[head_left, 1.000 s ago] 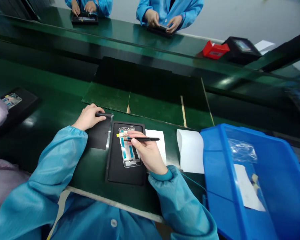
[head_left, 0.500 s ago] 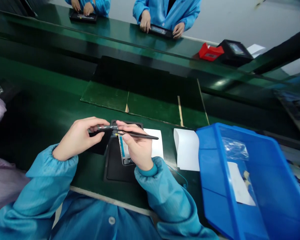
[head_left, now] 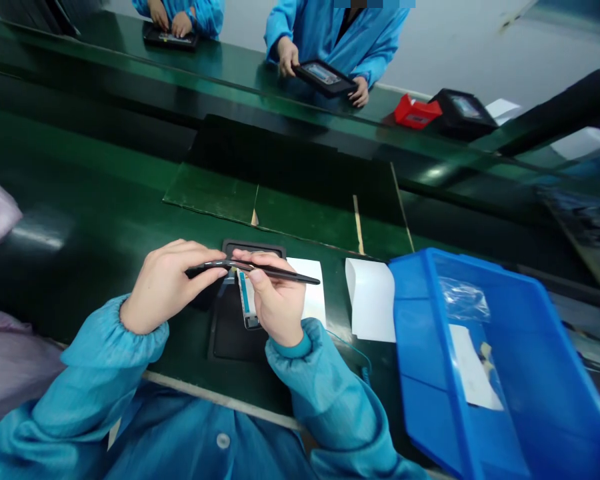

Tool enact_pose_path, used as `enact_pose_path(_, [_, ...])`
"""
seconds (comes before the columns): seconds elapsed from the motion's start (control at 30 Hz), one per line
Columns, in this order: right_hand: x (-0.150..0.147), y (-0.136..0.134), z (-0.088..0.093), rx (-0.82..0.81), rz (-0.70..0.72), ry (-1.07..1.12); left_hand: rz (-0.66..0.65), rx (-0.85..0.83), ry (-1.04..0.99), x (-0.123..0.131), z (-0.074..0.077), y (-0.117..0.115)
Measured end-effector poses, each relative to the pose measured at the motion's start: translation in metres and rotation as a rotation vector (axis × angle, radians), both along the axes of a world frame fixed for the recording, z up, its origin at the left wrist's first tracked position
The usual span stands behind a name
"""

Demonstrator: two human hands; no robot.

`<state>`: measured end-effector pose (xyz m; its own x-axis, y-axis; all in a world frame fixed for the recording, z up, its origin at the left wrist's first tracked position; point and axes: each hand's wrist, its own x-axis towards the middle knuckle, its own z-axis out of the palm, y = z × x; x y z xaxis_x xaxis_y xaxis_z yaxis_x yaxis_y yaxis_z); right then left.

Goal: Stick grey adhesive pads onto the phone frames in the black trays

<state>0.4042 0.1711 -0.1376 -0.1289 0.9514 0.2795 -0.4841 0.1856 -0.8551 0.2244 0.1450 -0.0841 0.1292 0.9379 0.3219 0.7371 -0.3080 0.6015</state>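
My left hand (head_left: 160, 283) pinches a thin, glossy dark piece (head_left: 203, 268) between thumb and fingers; it is seen almost edge-on, so its kind is unclear. Slim black tweezers (head_left: 300, 277) lie in my right hand (head_left: 281, 307), fingers closed around them and the tips pointing left at the dark piece. Whether the tips touch it I cannot tell. Below both hands a black tray (head_left: 235, 343) rests on the green bench. A flat phone-like device with a blue strip (head_left: 247, 297) shows at the tray, partly hidden under my right hand.
White paper (head_left: 314, 293) lies right of the tray, and a folded white sheet (head_left: 373, 303) beside a blue bin (head_left: 423, 373). The bin holds clear plastic and paper. Across the bench two people handle black trays, near a red box (head_left: 416, 113). A pale sleeve is at far left.
The dark piece has tilted to a thinner, edge-on look, and my left hand has shifted slightly right. Across the bench, one person has lifted and tilted a black tray.
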Motion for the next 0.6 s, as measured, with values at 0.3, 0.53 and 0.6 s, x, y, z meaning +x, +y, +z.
enact_pose_path(0.3, [0.001, -0.003, 0.005, 0.085, -0.029, -0.067, 0.059, -0.133, -0.283, 0.003, 0.006, -0.004])
enact_pose_path(0.53, [0.004, -0.004, 0.013, 0.187, -0.062, -0.205, 0.111, -0.163, -0.325, 0.006, 0.008, -0.007])
enact_pose_path(0.6, [0.005, -0.004, 0.015, 0.197, -0.078, -0.22, 0.112, -0.163, -0.329, 0.006, 0.008, -0.008])
